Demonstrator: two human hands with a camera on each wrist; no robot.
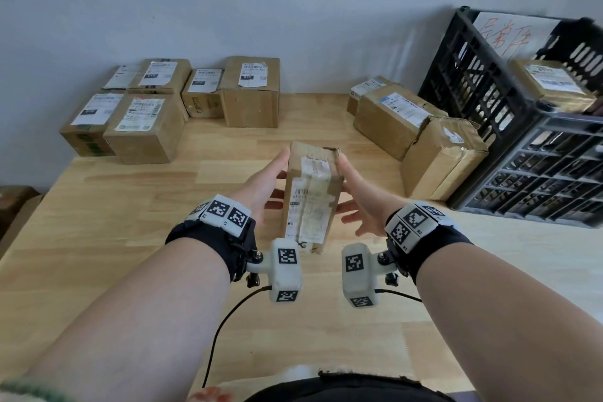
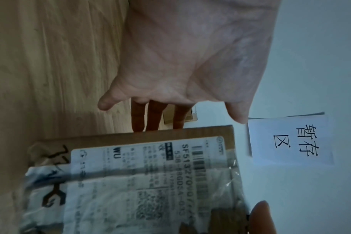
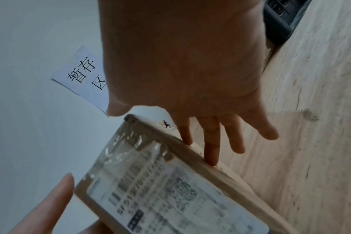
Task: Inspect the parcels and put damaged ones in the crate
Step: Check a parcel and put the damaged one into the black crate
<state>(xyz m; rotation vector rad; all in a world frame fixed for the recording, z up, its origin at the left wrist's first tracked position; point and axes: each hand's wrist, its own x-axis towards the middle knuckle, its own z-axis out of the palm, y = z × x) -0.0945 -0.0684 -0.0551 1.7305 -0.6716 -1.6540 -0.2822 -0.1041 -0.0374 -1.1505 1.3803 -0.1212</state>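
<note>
A small brown parcel (image 1: 311,196) with a wrinkled, taped white label is held up over the wooden table (image 1: 130,238) between both hands. My left hand (image 1: 274,179) presses its left side with straight fingers, thumb near the far top edge. My right hand (image 1: 352,186) presses the right side the same way. The far top corner of the parcel looks frayed. In the left wrist view the parcel (image 2: 150,182) lies beyond my left hand (image 2: 180,95). The right wrist view shows my right hand (image 3: 190,102) with its fingertips (image 3: 211,158) on the parcel (image 3: 160,190) edge. The black crate (image 1: 522,147) stands at right.
Several labelled boxes (image 1: 156,108) are grouped at the back left by the wall. Two crumpled parcels (image 1: 440,160) lie right beside the crate, which holds one box (image 1: 554,81). A paper sign (image 2: 288,139) hangs on the wall.
</note>
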